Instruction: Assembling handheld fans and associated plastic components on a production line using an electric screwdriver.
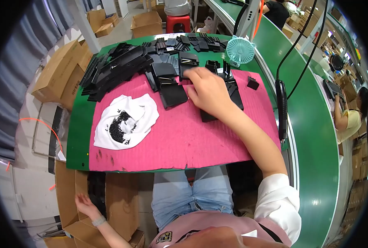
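Observation:
My right hand (211,89) reaches over the pink sheet, palm down, thumb and forefinger apart. Its slightly blurred fingertips are at a black plastic part (188,59) with a shiny metal strip, and I cannot tell whether they touch it. Under and beside this hand lie a flat black plate (173,96) and a larger black piece (236,98), partly covered by the hand. On the left of the sheet a white cloth (144,110) carries a heap of tiny black pieces (118,129). My left hand (85,204) hangs low over an open cardboard box, fingers loosely spread, holding nothing visible.
Long black plastic parts (118,70) are stacked at the table's left; smaller ones line its far edge. A light-blue fan (240,51) stands at the back right. A black corded tool (281,109) hangs at right. The cardboard box (120,198) holds something black.

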Demonstrator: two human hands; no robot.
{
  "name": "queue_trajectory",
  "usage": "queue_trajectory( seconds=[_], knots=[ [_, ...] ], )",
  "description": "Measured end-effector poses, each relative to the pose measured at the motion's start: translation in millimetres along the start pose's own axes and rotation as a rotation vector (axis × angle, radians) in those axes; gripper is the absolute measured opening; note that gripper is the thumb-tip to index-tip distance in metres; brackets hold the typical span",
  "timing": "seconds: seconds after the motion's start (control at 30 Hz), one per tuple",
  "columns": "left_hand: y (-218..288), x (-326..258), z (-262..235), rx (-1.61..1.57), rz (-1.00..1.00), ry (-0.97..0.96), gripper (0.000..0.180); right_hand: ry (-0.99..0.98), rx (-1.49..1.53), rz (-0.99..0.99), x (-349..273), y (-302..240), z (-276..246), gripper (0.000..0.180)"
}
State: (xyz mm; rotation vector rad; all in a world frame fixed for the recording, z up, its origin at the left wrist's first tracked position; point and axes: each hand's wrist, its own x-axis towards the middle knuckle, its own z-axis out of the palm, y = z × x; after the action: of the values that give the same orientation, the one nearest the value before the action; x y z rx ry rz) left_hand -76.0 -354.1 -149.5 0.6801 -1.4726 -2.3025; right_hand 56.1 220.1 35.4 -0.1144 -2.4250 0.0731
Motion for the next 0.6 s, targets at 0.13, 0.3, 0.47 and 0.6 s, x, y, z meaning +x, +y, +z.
queue_trajectory(
  seconds=[0.13, 0.3, 0.47, 0.6],
  knots=[
    [50, -64, 126, -0.142, 0.305, -0.561, 0.018, 0.001, -0.409, 0.009, 20, 34, 60, 0.04],
    [49, -191, 265, -0.077, 0.112, -0.993, 0.015, -0.191, -0.441, 0.192, 20, 39, 58, 0.035],
    [27, -257, 345, 0.149, -0.619, -1.266, 0.036, 0.191, -0.342, -0.224, 9, -9, 6, 0.037],
    [-15, -275, 382, -0.062, -0.696, -1.301, 0.037, 0.104, -0.208, -0.48, -6, -45, -18, 0.031]
  ],
)
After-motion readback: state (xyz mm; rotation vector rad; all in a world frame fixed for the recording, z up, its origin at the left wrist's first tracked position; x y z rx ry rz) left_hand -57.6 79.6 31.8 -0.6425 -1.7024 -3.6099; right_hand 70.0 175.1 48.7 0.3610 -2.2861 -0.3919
